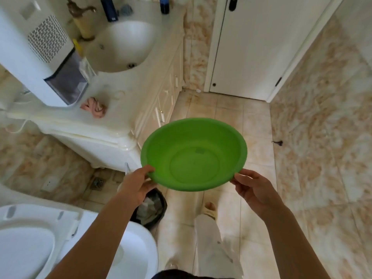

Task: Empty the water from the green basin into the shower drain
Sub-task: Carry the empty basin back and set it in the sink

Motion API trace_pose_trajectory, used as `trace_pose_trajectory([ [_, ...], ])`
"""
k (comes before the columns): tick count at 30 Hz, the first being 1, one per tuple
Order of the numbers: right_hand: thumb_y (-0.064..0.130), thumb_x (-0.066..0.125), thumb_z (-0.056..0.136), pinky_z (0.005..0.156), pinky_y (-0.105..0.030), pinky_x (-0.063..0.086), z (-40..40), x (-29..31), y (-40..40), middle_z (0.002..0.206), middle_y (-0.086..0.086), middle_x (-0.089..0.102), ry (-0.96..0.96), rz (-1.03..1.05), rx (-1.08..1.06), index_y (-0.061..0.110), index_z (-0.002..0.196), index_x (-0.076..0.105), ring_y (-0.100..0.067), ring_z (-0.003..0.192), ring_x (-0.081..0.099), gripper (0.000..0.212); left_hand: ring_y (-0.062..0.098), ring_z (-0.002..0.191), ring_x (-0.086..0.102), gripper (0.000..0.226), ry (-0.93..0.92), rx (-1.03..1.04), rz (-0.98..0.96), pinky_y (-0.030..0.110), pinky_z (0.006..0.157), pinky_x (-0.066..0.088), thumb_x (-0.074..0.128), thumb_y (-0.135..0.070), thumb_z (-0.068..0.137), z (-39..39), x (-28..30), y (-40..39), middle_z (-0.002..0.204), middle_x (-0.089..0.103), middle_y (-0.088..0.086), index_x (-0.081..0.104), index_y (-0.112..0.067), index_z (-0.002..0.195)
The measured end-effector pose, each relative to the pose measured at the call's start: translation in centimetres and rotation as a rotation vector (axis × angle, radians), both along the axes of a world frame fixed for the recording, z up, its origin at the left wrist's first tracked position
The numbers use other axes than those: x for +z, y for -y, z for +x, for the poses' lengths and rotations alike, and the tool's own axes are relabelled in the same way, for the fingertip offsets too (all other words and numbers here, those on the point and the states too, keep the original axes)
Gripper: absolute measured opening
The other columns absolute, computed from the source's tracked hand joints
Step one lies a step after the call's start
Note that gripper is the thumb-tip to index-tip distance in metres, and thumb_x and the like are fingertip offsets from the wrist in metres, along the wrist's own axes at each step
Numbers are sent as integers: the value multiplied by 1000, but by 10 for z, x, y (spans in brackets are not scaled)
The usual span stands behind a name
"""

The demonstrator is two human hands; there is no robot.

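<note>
I hold the green basin [193, 155] out in front of me at about waist height, above the tiled floor [255, 125], tipped a little so its open side faces me. My left hand [135, 186] pinches the near-left part of its rim, thumb on top and fingers curled under; my right hand [254, 190] grips the near-right part of the rim the same way. I can see straight to the bottom of the basin, where a small dark label shows through; whether any water is left in it I cannot tell.

Below my left wrist stands a dark waste bin [151, 208] with crumpled pale paper inside. Just left of it a small square floor drain [98, 182] sits in the tiles at the foot of the white vanity [112, 141]. The round washbasin [122, 47] set into the vanity top looks dry, and a pink cloth [94, 108] lies bunched on the counter near it. The toilet [30, 242] is at my lower left with its lid down. A white door [251, 47] is shut ahead of me
</note>
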State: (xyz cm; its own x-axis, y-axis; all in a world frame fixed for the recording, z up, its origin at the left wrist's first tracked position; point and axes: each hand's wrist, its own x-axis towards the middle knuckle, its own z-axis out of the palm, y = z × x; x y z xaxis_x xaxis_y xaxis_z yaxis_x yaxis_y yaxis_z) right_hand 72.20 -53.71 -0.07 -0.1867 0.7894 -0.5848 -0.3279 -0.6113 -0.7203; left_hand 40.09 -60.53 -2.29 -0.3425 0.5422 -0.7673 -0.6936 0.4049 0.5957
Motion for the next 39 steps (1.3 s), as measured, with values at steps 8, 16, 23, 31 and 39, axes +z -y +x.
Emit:
trace_pose_trajectory([
  [8,-3,77,58,54,-23,54,23,4,-137,77,-18,73,-23,24,38,-2,94,64,-25,68,71,38,29,84,63,25,-54,62,-31,33,51,59,64,2,82,31,4,-124,107,62,23,58,5,106],
  [16,-1,77,58,56,-23,55,55,6,-234,77,-16,74,-19,34,16,-1,93,65,-25,70,72,36,27,80,65,11,-75,57,-10,33,56,60,64,2,83,68,12,-216,94,64,18,60,3,94],
  [23,-4,74,64,56,-22,54,31,7,-281,76,-14,73,-54,25,31,0,92,64,-24,70,72,31,28,85,65,14,-90,87,0,39,65,61,65,3,82,40,17,-263,96,64,19,61,3,95],
  [31,-4,73,65,55,-23,53,-7,23,-354,76,-13,73,-37,56,-87,1,90,64,-23,70,71,27,28,92,63,27,-18,4,43,43,77,57,61,4,83,8,17,-370,113,62,22,58,4,110],
  [39,1,76,59,55,-23,53,-59,44,-439,80,-16,72,38,104,-86,0,93,64,-25,71,71,36,31,86,67,22,-1,-33,135,39,67,59,63,0,85,-49,36,-465,105,67,21,62,7,106],
])
